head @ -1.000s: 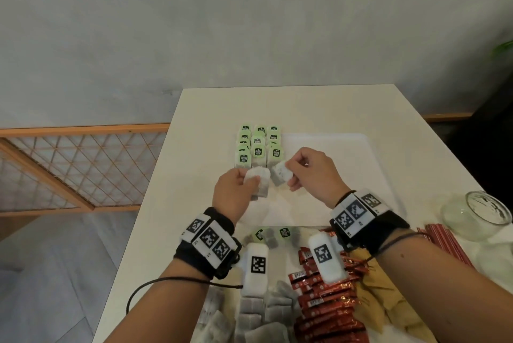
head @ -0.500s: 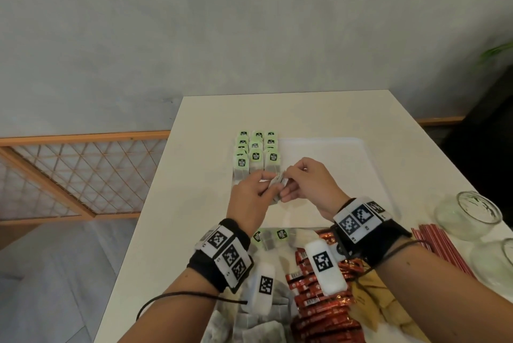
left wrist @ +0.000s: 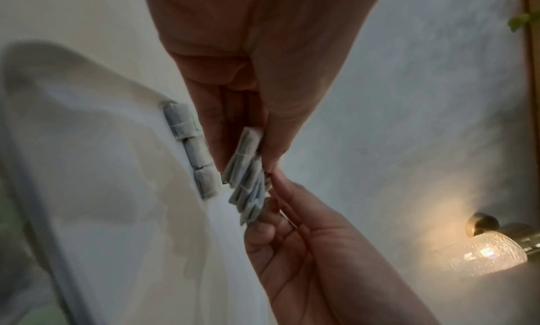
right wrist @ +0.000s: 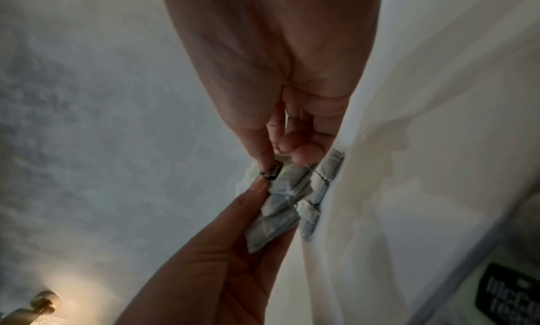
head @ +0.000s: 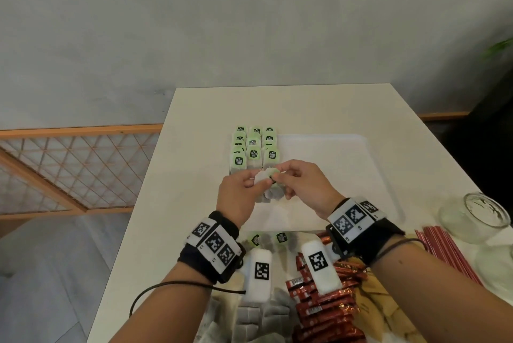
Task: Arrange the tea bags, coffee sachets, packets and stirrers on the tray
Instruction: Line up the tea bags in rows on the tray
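Several tea bags with green tags (head: 254, 145) lie in rows on the left part of the white tray (head: 341, 165). Just in front of them both hands meet above the tray. My left hand (head: 261, 180) grips a small fan of grey tea bags (left wrist: 248, 180), which also shows in the right wrist view (right wrist: 274, 214). My right hand (head: 280, 176) pinches the green tag (right wrist: 274, 168) of one of those tea bags between thumb and forefinger. A row of tea bags on the tray (left wrist: 192, 145) lies right beside the held ones.
Near me lie loose tea bags (head: 258, 315), red coffee sachets (head: 324, 303), brown packets (head: 380, 303) and red stirrers (head: 444, 251). A glass jar (head: 477, 217) stands at the right. The table's left edge (head: 144, 190) runs beside a wooden lattice.
The hands held tea bags slightly apart one second ago. They have come together over the tray, and the right fingers now pinch a tag on the left hand's bundle.
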`<action>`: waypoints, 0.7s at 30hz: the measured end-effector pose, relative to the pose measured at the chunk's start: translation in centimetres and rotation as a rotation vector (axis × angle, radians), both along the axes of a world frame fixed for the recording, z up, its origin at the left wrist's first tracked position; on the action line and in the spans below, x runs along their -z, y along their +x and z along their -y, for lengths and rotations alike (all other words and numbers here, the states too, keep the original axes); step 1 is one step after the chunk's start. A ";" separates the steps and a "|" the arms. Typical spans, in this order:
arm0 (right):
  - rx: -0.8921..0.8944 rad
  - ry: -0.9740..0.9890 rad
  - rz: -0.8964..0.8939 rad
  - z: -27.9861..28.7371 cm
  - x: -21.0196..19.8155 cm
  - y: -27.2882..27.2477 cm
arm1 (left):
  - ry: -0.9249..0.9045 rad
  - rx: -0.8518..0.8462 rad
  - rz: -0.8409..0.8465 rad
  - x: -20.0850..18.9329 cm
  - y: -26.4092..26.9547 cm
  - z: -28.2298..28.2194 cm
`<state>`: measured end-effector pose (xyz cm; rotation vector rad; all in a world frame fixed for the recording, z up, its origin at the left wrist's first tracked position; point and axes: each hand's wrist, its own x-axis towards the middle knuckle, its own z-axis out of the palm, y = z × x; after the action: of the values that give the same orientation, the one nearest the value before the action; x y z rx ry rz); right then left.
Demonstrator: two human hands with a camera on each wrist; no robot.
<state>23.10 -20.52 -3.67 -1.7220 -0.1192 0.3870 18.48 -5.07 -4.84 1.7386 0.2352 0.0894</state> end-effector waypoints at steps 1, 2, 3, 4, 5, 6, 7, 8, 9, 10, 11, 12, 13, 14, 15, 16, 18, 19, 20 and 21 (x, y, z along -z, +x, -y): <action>0.013 -0.017 0.015 -0.1 0.3 0.3 | -0.025 -0.006 -0.013 0.2 0.1 -0.3; 0.029 -0.025 0.025 -0.2 0.6 0.5 | -0.038 -0.016 -0.024 0.5 0.3 -0.6; 0.041 -0.031 0.032 -0.3 0.9 0.8 | -0.046 -0.023 -0.031 0.7 0.5 -0.9; 0.045 -0.038 0.036 -0.4 1.2 1.0 | -0.059 -0.037 -0.040 1.1 0.6 -1.3; 0.036 -0.047 0.039 -0.5 1.5 1.2 | -0.069 -0.056 -0.051 1.4 0.7 -1.8; 0.019 -0.059 0.037 -0.6 1.7 1.4 | -0.072 -0.080 -0.063 1.7 0.9 -2.3; 0.001 -0.076 0.030 -0.7 2.1 1.7 | -0.071 -0.105 -0.075 2.0 1.0 -2.9; -0.015 -0.108 0.022 -0.9 2.4 2.1 | -0.074 -0.129 -0.084 2.2 1.1 -3.4; -0.031 -0.155 0.019 -1.2 2.7 2.5 | -0.083 -0.154 -0.092 2.3 1.2 -4.0; -0.045 -0.205 0.020 -1.4 3.0 3.1 | -0.092 -0.182 -0.101 2.5 1.3 -4.6; -0.053 -0.249 0.026 -1.7 3.3 3.8 | -0.100 -0.206 -0.107 2.6 1.4 -5.1; -0.054 -0.282 0.035 -2.0 3.4 4.5 | -0.107 -0.231 -0.113 2.7 1.5 -5.6; -0.053 -0.310 0.051 -2.4 3.5 5.1 | -0.118 -0.253 -0.115 2.8 1.7 -6.0; -0.053 -0.335 0.075 -2.7 3.5 5.6 | -0.128 -0.274 -0.116 2.9 1.8 -6.4; -0.054 -0.360 0.103 -3.1 3.5 6.1 | -0.140 -0.289 -0.114 2.9 1.9 -6.8; -0.054 -0.379 0.131 -3.4 3.4 6.5 | -0.155 -0.297 -0.115 2.9 2.0 -7.0; -0.052 -0.406 0.178 -4.1 3.4 7.3 | -0.199 -0.297 -0.125 2.8 2.1 -7.2; -0.053 -0.423 0.198 -4.4 3.3 7.6 | -0.222 -0.292 -0.131 2.8 2.1 -7.2; -0.055 -0.443 0.214 -4.6 3.3 7.8 | -0.241 -0.288 -0.136 2.7 2.1 -7.2; -0.056 -0.461 0.225 -4.7 3.3 8.0 | -0.256 -0.282 -0.140 2.6 2.1 -7.1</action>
<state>31.11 -15.80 -6.98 -2.2198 -0.2580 0.2724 20.56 2.06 -7.44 1.4501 0.5707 0.1374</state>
